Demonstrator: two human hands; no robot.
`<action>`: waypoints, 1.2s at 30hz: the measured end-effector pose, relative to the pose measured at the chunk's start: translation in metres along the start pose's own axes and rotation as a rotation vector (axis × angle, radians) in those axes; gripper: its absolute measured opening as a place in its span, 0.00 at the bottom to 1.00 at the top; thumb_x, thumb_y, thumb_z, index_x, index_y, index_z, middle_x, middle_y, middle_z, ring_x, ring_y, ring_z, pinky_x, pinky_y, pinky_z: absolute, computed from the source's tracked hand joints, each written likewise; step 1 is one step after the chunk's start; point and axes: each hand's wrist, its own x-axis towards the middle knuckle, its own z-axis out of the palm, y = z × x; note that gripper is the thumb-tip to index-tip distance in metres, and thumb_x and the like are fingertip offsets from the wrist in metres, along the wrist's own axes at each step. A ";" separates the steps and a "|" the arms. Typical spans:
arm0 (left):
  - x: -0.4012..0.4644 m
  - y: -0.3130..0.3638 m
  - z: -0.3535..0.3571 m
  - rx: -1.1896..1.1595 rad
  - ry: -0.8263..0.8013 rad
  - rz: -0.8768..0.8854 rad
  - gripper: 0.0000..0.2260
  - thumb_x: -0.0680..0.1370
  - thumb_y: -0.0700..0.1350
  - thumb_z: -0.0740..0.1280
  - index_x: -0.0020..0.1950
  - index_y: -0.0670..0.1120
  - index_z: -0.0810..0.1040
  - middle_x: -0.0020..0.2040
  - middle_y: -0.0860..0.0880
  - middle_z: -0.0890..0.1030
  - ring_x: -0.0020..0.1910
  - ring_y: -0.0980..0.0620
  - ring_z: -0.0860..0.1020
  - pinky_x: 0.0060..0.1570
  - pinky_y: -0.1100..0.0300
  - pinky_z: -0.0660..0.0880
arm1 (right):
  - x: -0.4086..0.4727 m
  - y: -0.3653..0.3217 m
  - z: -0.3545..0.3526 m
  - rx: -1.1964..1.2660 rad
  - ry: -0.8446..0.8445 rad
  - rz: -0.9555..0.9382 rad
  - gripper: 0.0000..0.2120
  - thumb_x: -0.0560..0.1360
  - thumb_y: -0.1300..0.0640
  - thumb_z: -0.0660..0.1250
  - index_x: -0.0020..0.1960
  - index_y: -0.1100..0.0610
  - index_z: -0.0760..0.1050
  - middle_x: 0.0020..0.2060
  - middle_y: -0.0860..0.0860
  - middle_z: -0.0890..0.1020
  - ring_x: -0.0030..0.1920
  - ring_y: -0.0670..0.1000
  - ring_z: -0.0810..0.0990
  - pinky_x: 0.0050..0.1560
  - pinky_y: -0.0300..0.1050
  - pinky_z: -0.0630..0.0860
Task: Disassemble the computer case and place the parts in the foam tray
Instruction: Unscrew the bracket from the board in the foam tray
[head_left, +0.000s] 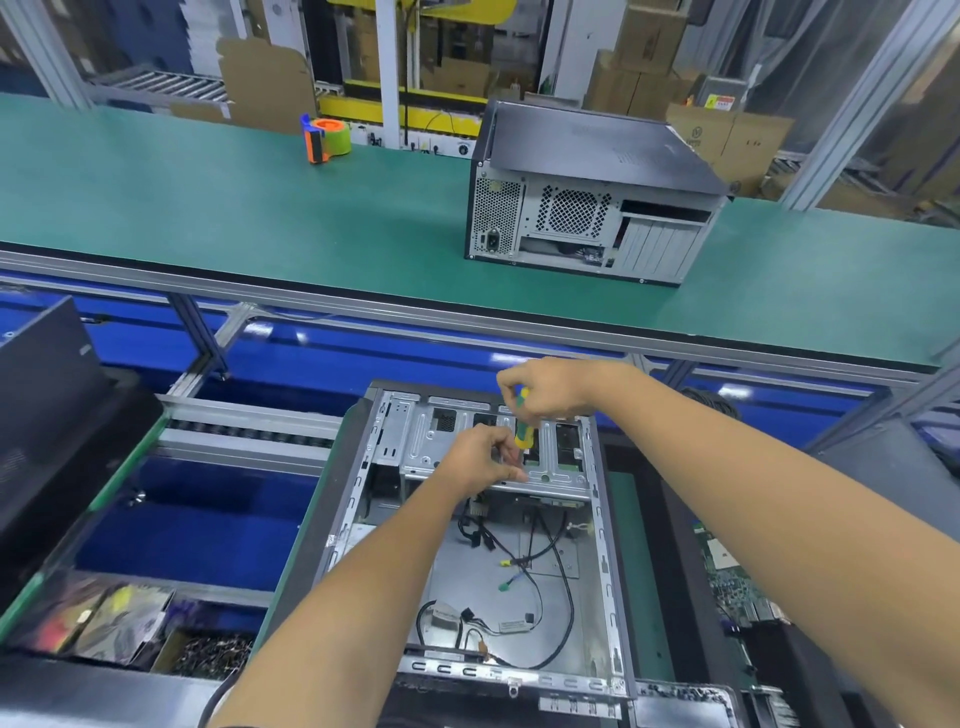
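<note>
The open computer case (467, 545) is lying flat in the lower centre of the frame, loose cables (524, 566) showing inside. The right hand (548, 387) is gripping a yellow-green screwdriver (521, 428) upright over the drive cage (488, 452), while the left hand (480, 460) is pinching its shaft near the tip.

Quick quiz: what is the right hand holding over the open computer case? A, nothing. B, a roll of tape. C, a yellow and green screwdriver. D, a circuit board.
C: the right hand grips the top of a yellow and green screwdriver standing upright over the drive cage of the open computer case.
</note>
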 end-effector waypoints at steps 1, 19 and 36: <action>0.000 0.000 0.000 -0.005 -0.002 -0.001 0.15 0.67 0.43 0.84 0.38 0.52 0.77 0.45 0.46 0.85 0.47 0.47 0.84 0.55 0.46 0.79 | -0.002 0.000 0.000 0.051 -0.024 -0.016 0.07 0.73 0.65 0.63 0.46 0.54 0.72 0.37 0.49 0.76 0.31 0.49 0.70 0.28 0.39 0.67; 0.002 -0.004 0.002 -0.031 -0.009 -0.024 0.14 0.67 0.43 0.84 0.44 0.46 0.81 0.45 0.49 0.85 0.48 0.48 0.83 0.56 0.46 0.79 | 0.004 0.016 0.010 -0.256 0.124 -0.017 0.03 0.78 0.54 0.61 0.51 0.48 0.70 0.43 0.49 0.75 0.40 0.54 0.72 0.35 0.47 0.63; 0.002 -0.004 0.002 -0.043 -0.012 -0.032 0.14 0.67 0.43 0.83 0.46 0.45 0.82 0.46 0.49 0.85 0.48 0.49 0.84 0.57 0.46 0.80 | 0.003 0.020 0.009 -0.402 0.160 0.009 0.08 0.83 0.48 0.54 0.56 0.50 0.68 0.38 0.48 0.74 0.37 0.51 0.71 0.35 0.48 0.63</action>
